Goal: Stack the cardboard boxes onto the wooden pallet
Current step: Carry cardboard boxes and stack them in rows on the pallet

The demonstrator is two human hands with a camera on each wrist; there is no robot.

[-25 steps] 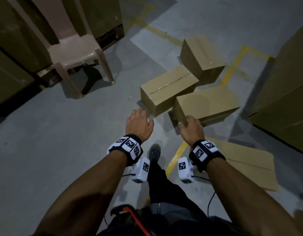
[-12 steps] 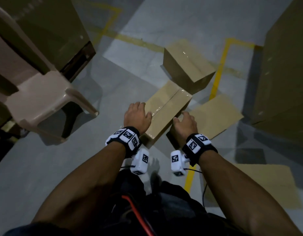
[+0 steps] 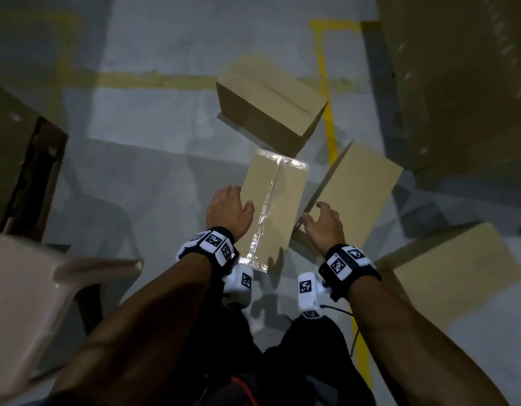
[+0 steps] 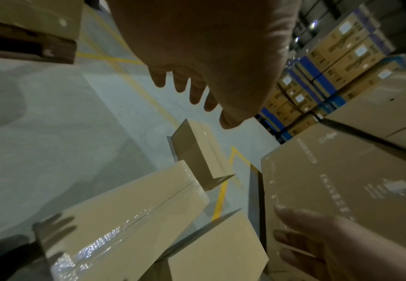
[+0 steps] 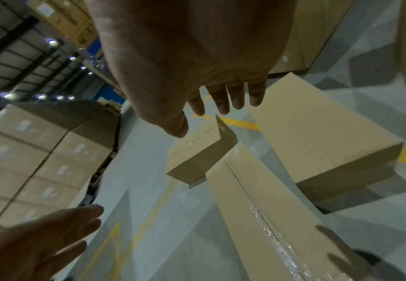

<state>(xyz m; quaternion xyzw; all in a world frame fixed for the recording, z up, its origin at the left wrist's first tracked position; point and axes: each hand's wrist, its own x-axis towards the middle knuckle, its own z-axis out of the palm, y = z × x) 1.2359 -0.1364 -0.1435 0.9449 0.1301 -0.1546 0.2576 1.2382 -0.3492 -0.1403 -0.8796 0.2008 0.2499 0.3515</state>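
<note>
A taped cardboard box (image 3: 275, 205) lies lengthwise on the grey floor just ahead of me, clear tape along its top seam. My left hand (image 3: 228, 209) hovers at its left edge, fingers straight and spread. At the right edge my right hand (image 3: 323, 222) is also spread flat and holds nothing. The wrist views show the same box (image 4: 130, 218) (image 5: 257, 209) below both palms, with a gap between. A second box (image 3: 271, 104) lies beyond, a third (image 3: 358, 194) to the right. A dark wooden pallet (image 3: 33, 177) shows at the left under a large carton.
A beige plastic chair (image 3: 33, 303) stands close at my lower left. Another piece of cardboard (image 3: 455, 276) lies at the lower right. Tall stacked cartons (image 3: 458, 83) wall off the right side. Yellow floor lines (image 3: 326, 106) cross the concrete.
I have moved closer over the boxes and the chair has slid to the lower left of the view. My hands have spread apart from the taped box's near end to its two long sides.
</note>
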